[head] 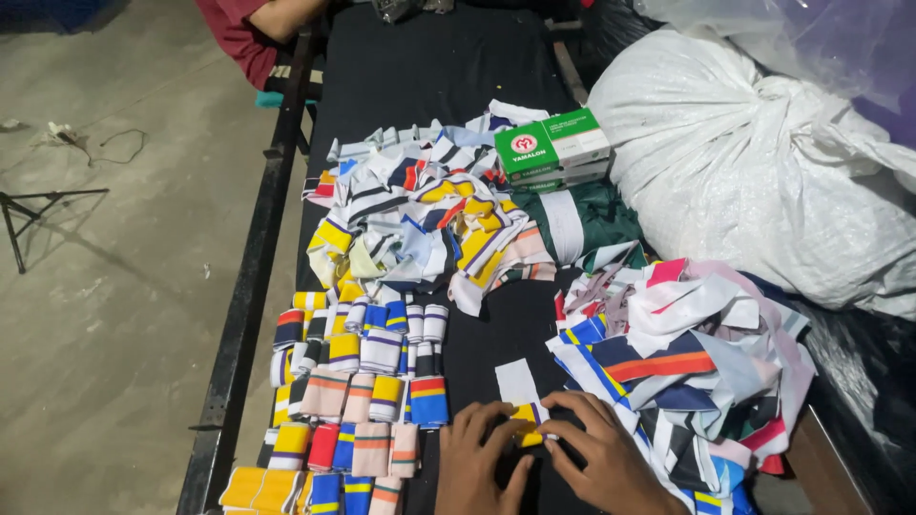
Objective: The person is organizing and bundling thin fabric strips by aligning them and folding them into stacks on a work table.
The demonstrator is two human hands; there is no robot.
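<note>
Both hands, left (477, 456) and right (603, 460), pinch a yellow-banded strip (524, 405) on the black table (482, 329); I'd say fold it tight and square, like the folded rows (358, 401) beside.

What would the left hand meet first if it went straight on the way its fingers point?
The left hand points up-right, already touching the yellow-and-white folded strip; beyond it, probably bare black table, then the loose strip pile.

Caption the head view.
Both hands, left hand and right hand, fold a white-and-yellow fabric strip beside rolled strips.
</note>
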